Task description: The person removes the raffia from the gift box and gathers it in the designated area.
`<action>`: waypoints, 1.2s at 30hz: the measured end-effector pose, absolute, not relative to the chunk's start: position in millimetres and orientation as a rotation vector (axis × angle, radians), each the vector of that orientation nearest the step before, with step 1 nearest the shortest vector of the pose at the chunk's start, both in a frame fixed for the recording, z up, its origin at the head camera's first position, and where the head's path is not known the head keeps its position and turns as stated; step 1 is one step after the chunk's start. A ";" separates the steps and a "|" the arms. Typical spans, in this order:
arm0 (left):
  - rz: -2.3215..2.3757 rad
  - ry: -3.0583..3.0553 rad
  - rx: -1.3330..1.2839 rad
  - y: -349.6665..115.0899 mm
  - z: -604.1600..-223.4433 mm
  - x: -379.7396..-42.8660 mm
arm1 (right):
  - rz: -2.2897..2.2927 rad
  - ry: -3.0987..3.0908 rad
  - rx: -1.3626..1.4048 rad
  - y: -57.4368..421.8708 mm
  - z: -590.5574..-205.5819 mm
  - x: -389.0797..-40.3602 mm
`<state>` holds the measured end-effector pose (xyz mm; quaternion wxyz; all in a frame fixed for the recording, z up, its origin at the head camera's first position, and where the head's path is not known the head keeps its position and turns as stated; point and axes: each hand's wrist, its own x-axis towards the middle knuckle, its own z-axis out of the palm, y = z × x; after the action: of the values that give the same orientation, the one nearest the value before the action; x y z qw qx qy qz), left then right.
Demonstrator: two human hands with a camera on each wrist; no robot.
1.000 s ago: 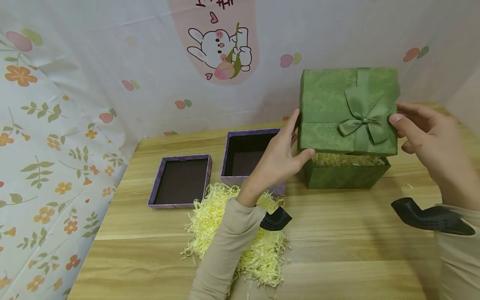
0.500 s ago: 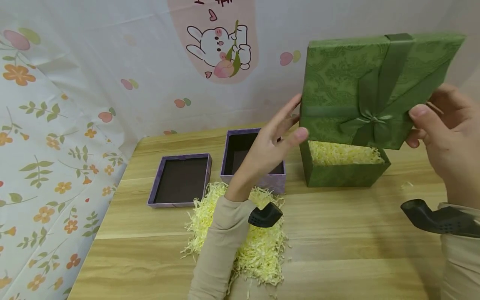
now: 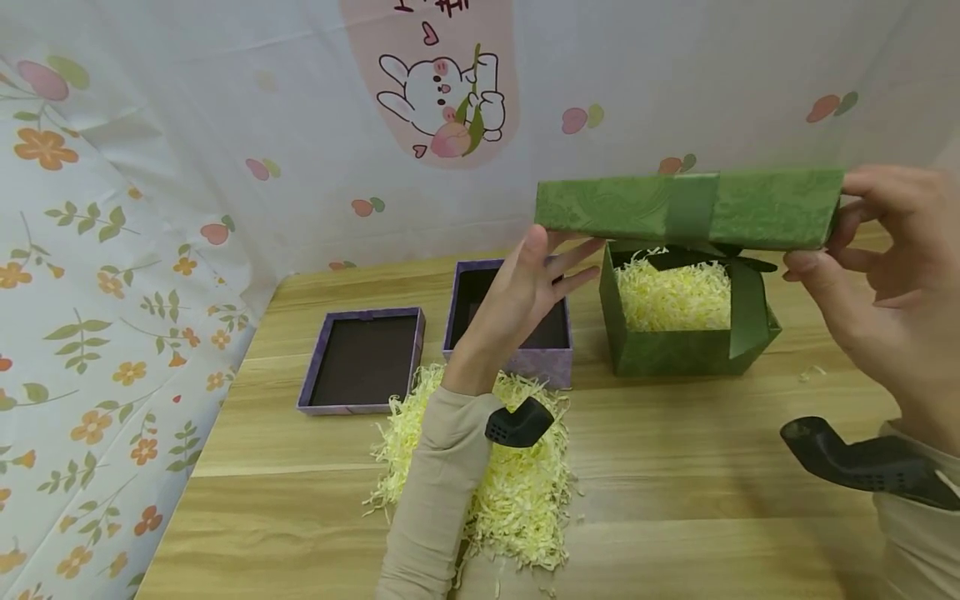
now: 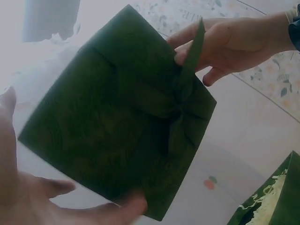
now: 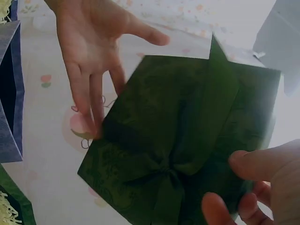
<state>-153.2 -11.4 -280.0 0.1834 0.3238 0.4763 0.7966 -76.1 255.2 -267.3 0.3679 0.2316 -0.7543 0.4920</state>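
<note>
The green gift box lid (image 3: 615,206) is held up in the air over the green box (image 3: 667,354), its narrow side towards the head camera. At its right end, my right hand (image 3: 892,258) grips it between thumb and fingers. My left hand (image 3: 510,296) is at the lid's left end with fingers spread straight, the thumb tip right at the corner. Both wrist views show the lid's top with a ribbon bow (image 5: 164,171), which faces down. One ribbon tail (image 3: 748,308) hangs in front of the box. Yellow shredded paper (image 3: 660,300) fills the box.
To the left of the green box stands an open purple box (image 3: 543,362) with a dark inside. Its matching purple lid (image 3: 363,367) lies further left. A heap of yellow paper shreds (image 3: 525,508) lies on the wooden table (image 3: 675,483), partly under my left forearm. A printed cloth (image 3: 300,100) hangs behind.
The lid was first low over the box with its bow facing the head camera. It was lifted and tipped so the bow now faces down. My left hand has turned, palm more upward.
</note>
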 end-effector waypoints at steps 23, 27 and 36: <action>2.328 1.987 1.160 -5.4 -273.7 -148.5 | 1.560 -2.360 0.493 254.6 -245.8 -64.4; 2.286 2.137 1.192 -11.7 -274.7 -145.5 | 1.509 -2.480 0.516 251.9 -244.6 -69.8; 2.221 2.249 1.224 -4.2 -278.8 -138.2 | 1.317 -2.544 0.389 263.0 -259.1 -73.6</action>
<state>-138.2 -4.2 -278.8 -0.1235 0.3583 0.6584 0.6502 -73.6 263.0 -259.1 0.1251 0.1333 -0.8731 0.4519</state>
